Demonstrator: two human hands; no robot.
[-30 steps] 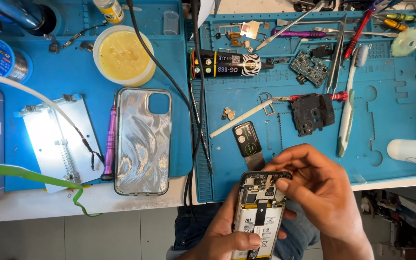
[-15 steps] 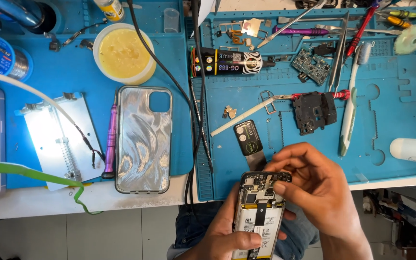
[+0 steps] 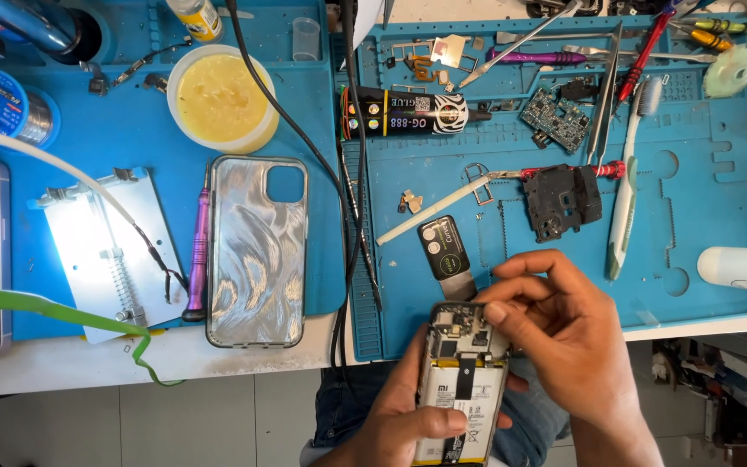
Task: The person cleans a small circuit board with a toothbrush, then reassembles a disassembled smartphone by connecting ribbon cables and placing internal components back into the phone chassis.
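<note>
An opened phone [image 3: 462, 380] with its back off shows a white battery and a circuit board at the top. My left hand [image 3: 395, 424] holds it from below, thumb lying across the battery. My right hand [image 3: 564, 337] is bent over the phone's top right corner, with fingertips pinched at the board there. Whether a small part sits between those fingers I cannot tell. The phone hangs just off the front edge of the blue work mat [image 3: 693, 225].
A black pry tool [image 3: 444, 249] lies just beyond the phone. A silver phone case [image 3: 257, 251], purple screwdriver [image 3: 197, 255], metal fixture [image 3: 110, 251], yellow paste tub [image 3: 220, 97], glue tube [image 3: 408, 112], black camera cover [image 3: 564, 201], tweezers [image 3: 603, 104] and toothbrush [image 3: 628, 186] spread over the mats.
My right hand's fingers have shifted slightly at the phone's top corner. The view has drifted a little; the phone and left hand hold their place.
</note>
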